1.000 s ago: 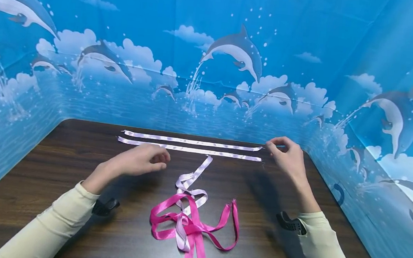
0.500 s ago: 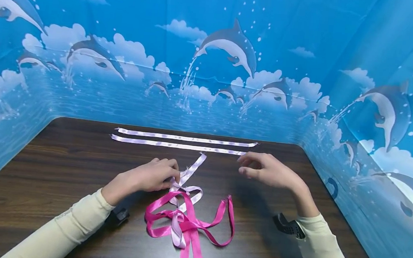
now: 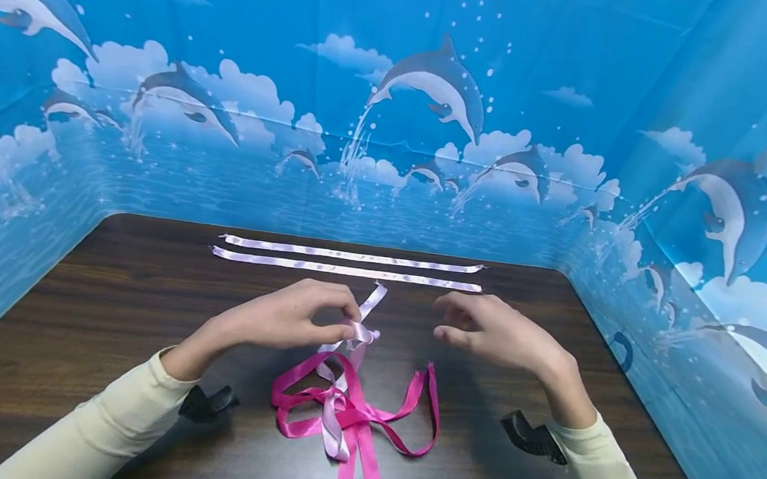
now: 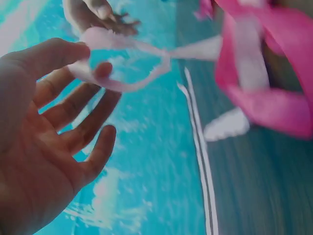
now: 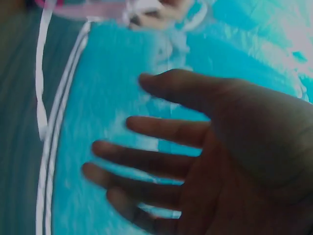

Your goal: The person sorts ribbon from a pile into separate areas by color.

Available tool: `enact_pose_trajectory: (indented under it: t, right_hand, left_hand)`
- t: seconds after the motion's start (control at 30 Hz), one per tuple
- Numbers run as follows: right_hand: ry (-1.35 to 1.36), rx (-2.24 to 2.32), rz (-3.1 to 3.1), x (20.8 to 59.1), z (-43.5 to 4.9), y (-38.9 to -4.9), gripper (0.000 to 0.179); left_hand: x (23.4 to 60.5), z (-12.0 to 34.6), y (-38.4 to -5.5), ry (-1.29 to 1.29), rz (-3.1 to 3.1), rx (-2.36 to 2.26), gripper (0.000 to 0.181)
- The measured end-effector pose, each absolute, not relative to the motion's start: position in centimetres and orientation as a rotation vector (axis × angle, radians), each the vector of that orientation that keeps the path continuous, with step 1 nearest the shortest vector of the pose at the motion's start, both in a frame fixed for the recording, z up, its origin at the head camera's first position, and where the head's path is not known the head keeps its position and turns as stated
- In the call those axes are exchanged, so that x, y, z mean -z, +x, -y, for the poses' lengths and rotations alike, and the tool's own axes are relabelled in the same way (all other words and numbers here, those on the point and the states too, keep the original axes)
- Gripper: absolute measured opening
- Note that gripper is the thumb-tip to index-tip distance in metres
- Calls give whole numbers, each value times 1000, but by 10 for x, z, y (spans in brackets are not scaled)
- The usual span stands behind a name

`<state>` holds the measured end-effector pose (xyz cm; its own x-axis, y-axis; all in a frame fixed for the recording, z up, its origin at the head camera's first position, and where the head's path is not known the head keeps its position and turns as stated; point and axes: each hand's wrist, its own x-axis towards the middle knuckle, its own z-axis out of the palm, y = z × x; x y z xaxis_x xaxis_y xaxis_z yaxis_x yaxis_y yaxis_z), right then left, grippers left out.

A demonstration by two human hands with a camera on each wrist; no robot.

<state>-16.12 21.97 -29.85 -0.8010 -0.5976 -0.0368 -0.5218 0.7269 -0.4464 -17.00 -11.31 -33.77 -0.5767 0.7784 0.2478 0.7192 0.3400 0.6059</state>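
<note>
My left hand point(image 3: 301, 314) pinches a looped part of a pale lilac ribbon point(image 3: 363, 334) between thumb and index finger, lifted off the table. In the left wrist view the lilac ribbon point(image 4: 122, 87) forms a loop from those fingertips, with a narrow gathered spot on it. One end of it lies towards the back of the table, and the rest runs down into a tangled pink ribbon point(image 3: 364, 462). To the right of the loop, my right hand point(image 3: 502, 330) hovers with relaxed fingers and holds nothing. The right wrist view shows its fingers point(image 5: 161, 161) spread.
Two lilac ribbon strips, a rear strip point(image 3: 355, 256) and a front strip point(image 3: 353, 271), lie straight and parallel near the table's back edge. A blue curtain point(image 3: 258, 183) with dolphins surrounds the dark wooden table point(image 3: 109, 322).
My left hand has moved right to the tangle, taken hold of the lilac ribbon and raised a loop of it. My right hand has left the strips' right ends and come inward.
</note>
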Motion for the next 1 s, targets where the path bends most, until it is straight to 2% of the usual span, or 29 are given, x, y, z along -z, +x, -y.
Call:
enact_pose_trajectory:
  t: [0.23,0.43,0.67,1.0]
  right_hand:
    - [-1143,823,-2534,308,-176,-158,49]
    - [-1301,1120,-2062,333,-152,-164,38]
    - [-1201,1401,-1785,346,-145,-165,10]
    - [-1087,1438,-2109,329,-171,-173,9]
  left_hand:
    - [312,113,-150,1346,-2296,-1281,14]
    - [302,118,-142,1290,-2156,-1419,16]
    - [293,135,-140,1248,-2207,-1447,14]
    - [288,160,-142,1132,-2302,-1420,12]
